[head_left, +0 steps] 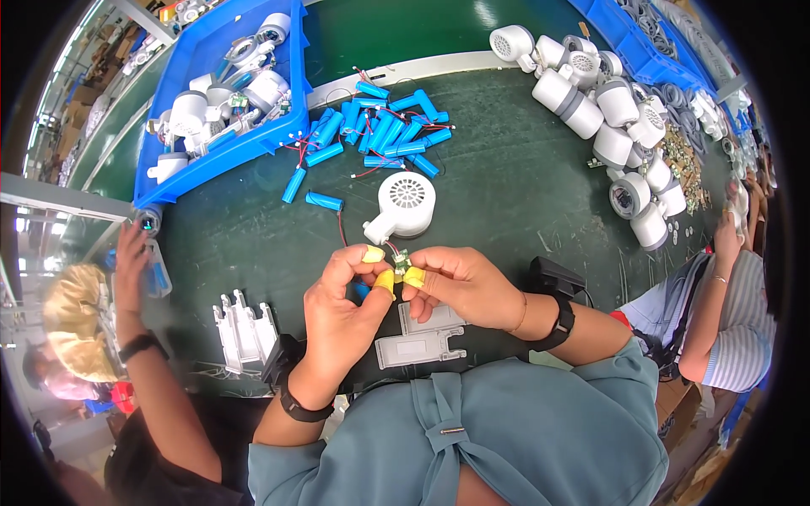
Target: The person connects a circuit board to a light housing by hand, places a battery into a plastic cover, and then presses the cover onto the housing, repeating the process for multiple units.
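Housings (187,114), white and grey, crowd a blue tray (253,142) at ten o'clock from a small green circuit board (402,261). White brackets (242,337) sit at eight. Close at nine, I see the left hand (344,302), yellow-tipped thumb and forefinger bent in beside the board; whether they grip it, I can't quite tell from here. Blue cylindrical cells (386,133) heap at twelve, beyond a round grilled housing (406,199). At three, the right hand (469,285) pinches the board; more white housings (617,103) pile at two.

Green worktable (498,190), piled blue cylinders (386,133), white vented housing (407,207), heaped white-and-grey units (613,145), white plastic frames (419,347)
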`<state>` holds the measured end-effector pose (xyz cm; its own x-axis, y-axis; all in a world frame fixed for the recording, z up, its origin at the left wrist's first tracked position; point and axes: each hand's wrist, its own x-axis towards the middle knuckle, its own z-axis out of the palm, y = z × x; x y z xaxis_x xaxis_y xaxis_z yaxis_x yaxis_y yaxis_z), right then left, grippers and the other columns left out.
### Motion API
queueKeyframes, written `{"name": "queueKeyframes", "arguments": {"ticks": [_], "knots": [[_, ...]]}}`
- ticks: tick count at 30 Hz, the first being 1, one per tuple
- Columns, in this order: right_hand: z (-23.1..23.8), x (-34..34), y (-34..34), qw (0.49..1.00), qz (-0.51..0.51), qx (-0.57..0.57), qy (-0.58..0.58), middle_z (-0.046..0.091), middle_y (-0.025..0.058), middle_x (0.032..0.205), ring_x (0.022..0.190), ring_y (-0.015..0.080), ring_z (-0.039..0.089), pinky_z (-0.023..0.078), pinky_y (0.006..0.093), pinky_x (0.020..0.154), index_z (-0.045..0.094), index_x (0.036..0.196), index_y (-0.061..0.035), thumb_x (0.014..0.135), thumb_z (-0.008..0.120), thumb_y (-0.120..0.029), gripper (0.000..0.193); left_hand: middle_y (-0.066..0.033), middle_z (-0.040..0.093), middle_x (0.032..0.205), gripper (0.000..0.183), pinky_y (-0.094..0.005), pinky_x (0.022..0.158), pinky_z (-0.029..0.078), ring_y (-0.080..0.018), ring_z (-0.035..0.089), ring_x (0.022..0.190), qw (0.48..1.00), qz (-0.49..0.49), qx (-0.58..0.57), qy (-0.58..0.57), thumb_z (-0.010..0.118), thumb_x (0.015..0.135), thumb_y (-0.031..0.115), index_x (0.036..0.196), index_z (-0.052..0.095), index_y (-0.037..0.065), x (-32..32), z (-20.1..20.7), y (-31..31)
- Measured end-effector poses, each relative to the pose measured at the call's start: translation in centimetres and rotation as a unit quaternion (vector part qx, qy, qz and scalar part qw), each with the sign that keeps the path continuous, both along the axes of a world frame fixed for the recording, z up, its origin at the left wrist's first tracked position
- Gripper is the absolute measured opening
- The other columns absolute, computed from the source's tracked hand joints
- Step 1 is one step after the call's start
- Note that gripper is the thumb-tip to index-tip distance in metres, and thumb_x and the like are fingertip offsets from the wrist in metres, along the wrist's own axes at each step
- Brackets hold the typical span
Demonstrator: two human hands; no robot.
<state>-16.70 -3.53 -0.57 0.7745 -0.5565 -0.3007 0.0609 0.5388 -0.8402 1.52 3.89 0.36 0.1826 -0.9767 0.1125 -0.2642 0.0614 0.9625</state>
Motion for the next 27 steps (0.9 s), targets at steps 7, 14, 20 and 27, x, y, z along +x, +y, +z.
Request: {"name": "queueKeyframes", "arguments": {"ticks": [7, 14, 20, 27], "knots": [[0.3, 0.2, 0.2, 0.997, -0.021, -0.046, 0.054, 0.067, 0.0076, 0.084, 0.068, 0.0133, 0.068, 0.056, 0.0270, 0.060, 0.060, 0.103, 0.0019, 0.100, 0.047, -0.008, 0.016, -0.0080, 0.070, 0.095, 0.046, -0.0269, 0.074, 0.052, -0.0121, 0.061, 0.076, 0.998, 0.023, -0.047, -0.042, 0.065, 0.079, -0.010, 0.121, 0.053, 0.005, -0.2, -1.1, -0.1], [0.5, 0.4, 0.9, 0.972, -0.069, -0.196, 0.112, 0.066, 0.0063, 0.083, 0.069, 0.0120, 0.068, 0.055, 0.0271, 0.057, 0.060, 0.098, 0.0028, 0.100, 0.050, -0.005, 0.012, -0.0081, 0.071, 0.100, 0.040, -0.0274, 0.081, 0.050, -0.0119, 0.062, 0.084, 0.994, 0.048, -0.027, -0.093, 0.065, 0.082, -0.011, 0.119, 0.056, 0.000, -1.8, 0.2, -0.1], [-1.1, 0.5, 1.1, 0.880, -0.133, -0.428, 0.156, 0.065, 0.0096, 0.079, 0.065, 0.0159, 0.070, 0.053, 0.0289, 0.053, 0.059, 0.095, 0.0024, 0.093, 0.053, 0.002, 0.006, -0.0142, 0.073, 0.104, 0.039, -0.0324, 0.082, 0.055, -0.0192, 0.071, 0.087, 0.990, 0.054, -0.040, -0.126, 0.065, 0.082, -0.006, 0.119, 0.056, 0.001, -2.4, -0.2, -0.3], [-1.1, 0.7, 1.3, 0.847, -0.168, -0.475, 0.168, 0.064, 0.0137, 0.078, 0.063, 0.0249, 0.068, 0.053, 0.0347, 0.055, 0.060, 0.094, 0.0018, 0.091, 0.055, 0.002, 0.006, -0.0149, 0.074, 0.102, 0.040, -0.0352, 0.088, 0.054, -0.0234, 0.072, 0.095, 0.989, 0.059, -0.023, -0.131, 0.065, 0.081, -0.006, 0.120, 0.054, -0.001, -3.1, 0.2, -0.3]]}}
